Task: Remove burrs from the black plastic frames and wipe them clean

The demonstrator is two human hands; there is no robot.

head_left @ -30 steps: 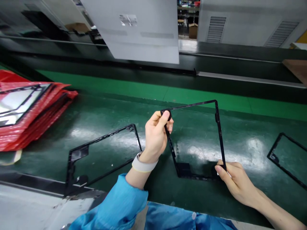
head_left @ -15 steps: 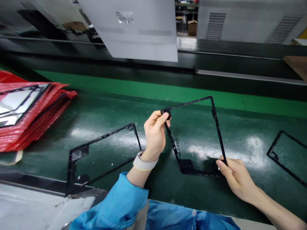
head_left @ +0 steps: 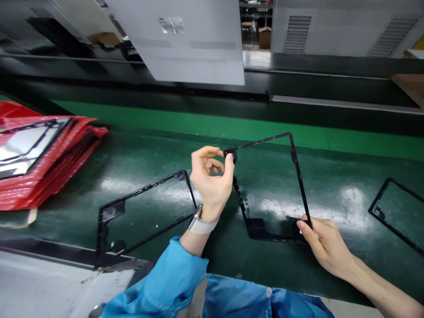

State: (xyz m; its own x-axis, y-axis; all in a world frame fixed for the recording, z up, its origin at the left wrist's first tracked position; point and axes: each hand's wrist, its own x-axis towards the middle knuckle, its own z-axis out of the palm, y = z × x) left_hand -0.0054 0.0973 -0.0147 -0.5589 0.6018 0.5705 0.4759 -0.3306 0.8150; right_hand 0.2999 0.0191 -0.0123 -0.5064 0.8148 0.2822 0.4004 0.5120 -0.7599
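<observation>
A thin black rectangular frame (head_left: 300, 176) is held tilted above the green bench. My right hand (head_left: 326, 243) pinches its lower right corner between thumb and fingers. At the upper left corner, my left hand (head_left: 212, 176) touches the frame with thumb and index fingertip, its other fingers curled loosely; whether it grips the corner or something small there is unclear. Left of my left hand, a second black frame (head_left: 142, 190) rests near the bench's front edge. Part of a third black frame (head_left: 397, 229) lies at the far right.
Red bubble-wrap sleeves (head_left: 56, 172) are stacked at the left, with a framed panel (head_left: 29, 148) on top. Beyond the green bench (head_left: 159, 141) runs a dark ledge (head_left: 314, 88), and a grey-white board (head_left: 202, 57) hangs above it.
My left hand has turned at the wrist, its palm moving off the frame's left side and its fingers spreading somewhat. My right hand has kept its hold, and the frame has barely moved.
</observation>
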